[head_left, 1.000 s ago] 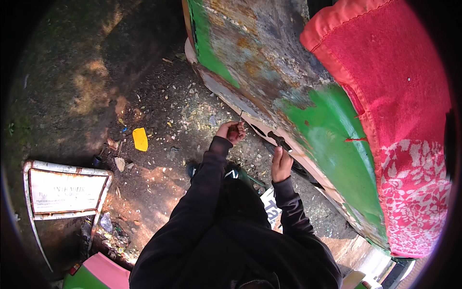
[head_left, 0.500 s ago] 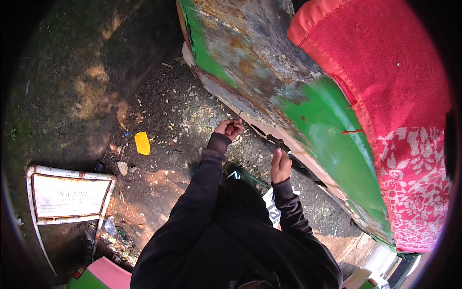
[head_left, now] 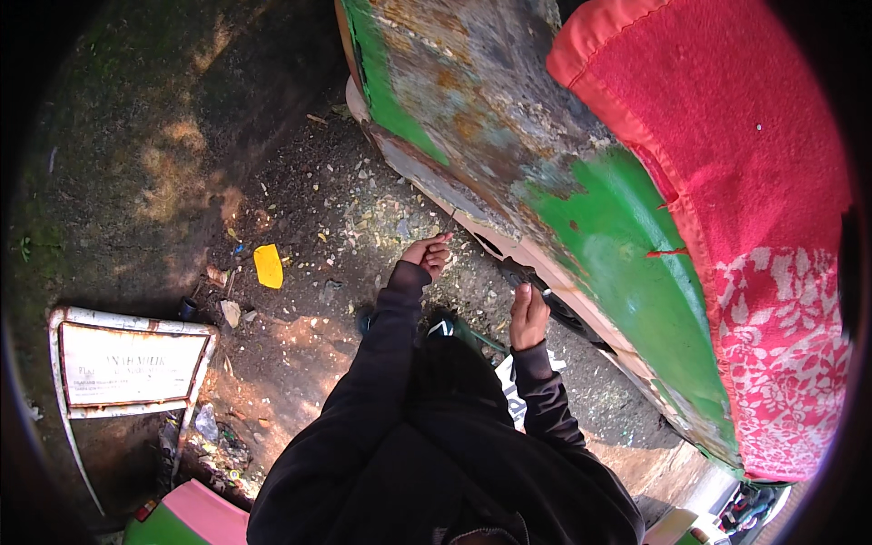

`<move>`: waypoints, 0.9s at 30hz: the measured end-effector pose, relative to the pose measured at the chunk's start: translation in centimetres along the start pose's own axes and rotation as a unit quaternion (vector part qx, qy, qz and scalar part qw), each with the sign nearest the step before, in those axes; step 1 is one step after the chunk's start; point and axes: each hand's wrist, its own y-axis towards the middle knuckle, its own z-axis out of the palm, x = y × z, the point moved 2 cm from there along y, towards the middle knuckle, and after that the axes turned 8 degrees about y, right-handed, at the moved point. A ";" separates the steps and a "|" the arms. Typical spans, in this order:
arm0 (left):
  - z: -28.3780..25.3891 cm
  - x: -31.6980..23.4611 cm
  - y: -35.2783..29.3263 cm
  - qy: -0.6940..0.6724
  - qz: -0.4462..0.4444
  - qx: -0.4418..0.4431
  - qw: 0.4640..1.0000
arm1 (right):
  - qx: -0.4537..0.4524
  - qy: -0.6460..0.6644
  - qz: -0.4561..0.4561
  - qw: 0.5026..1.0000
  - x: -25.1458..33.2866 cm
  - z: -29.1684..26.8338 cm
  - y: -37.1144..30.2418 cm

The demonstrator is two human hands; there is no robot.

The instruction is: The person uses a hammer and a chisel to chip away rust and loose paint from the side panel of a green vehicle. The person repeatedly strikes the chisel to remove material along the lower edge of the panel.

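A green-and-pink vehicle body [head_left: 627, 241], its paint worn off to rusty grey and brown over a wide patch, slants across the right half of the view. My left hand [head_left: 429, 255] is closed near its lower pink edge, pinching a thin dark rod [head_left: 451, 221] whose tip points up at that edge; whether it touches is too small to tell. My right hand [head_left: 529, 318] is wrapped round a tool that looks like a hammer, its dark head [head_left: 514, 270] close against the dark gap below the pink panel. Its handle is mostly hidden by my fingers.
A red cloth [head_left: 690, 118] with a white floral pattern drapes over the vehicle. On the dirt ground lie a yellow scrap [head_left: 268, 266], stones and litter. At left stands a rusty white metal sign frame [head_left: 132, 368]. A pink-and-green panel [head_left: 204, 513] shows at the lower edge.
My left hand has turned and dropped slightly, its fingers now reaching toward the panel edge. The right hand with the hammer-like tool has shifted a little left and down.
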 end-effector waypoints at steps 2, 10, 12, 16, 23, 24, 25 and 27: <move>-1.4 -1.3 -0.3 -0.028 0.022 -0.062 0.997 | 0.012 0.017 0.030 0.999 0.7 0.3 -0.3; 3.7 0.2 -0.6 0.105 0.012 -0.056 0.993 | 0.012 0.010 0.039 0.999 0.0 -0.5 0.2; 4.4 0.3 0.1 0.111 0.013 -0.067 0.991 | 0.017 0.026 0.052 0.998 0.3 -0.2 0.1; 4.1 0.2 1.6 0.068 0.010 -0.059 0.996 | 0.015 0.008 0.004 1.000 -0.5 0.7 0.2; 4.1 0.8 2.8 0.086 0.027 -0.081 0.993 | 0.026 0.001 -0.006 1.000 -0.3 0.8 0.5; 4.6 1.2 2.9 0.098 0.042 -0.089 0.990 | 0.027 0.000 -0.005 1.000 -0.3 0.6 0.5; 5.1 1.7 2.9 0.098 0.059 -0.088 0.990 | 0.027 -0.003 0.001 1.000 -0.3 0.5 0.6; 5.8 2.1 2.7 0.101 0.097 -0.088 0.986 | 0.029 -0.005 0.011 1.000 0.0 0.4 0.7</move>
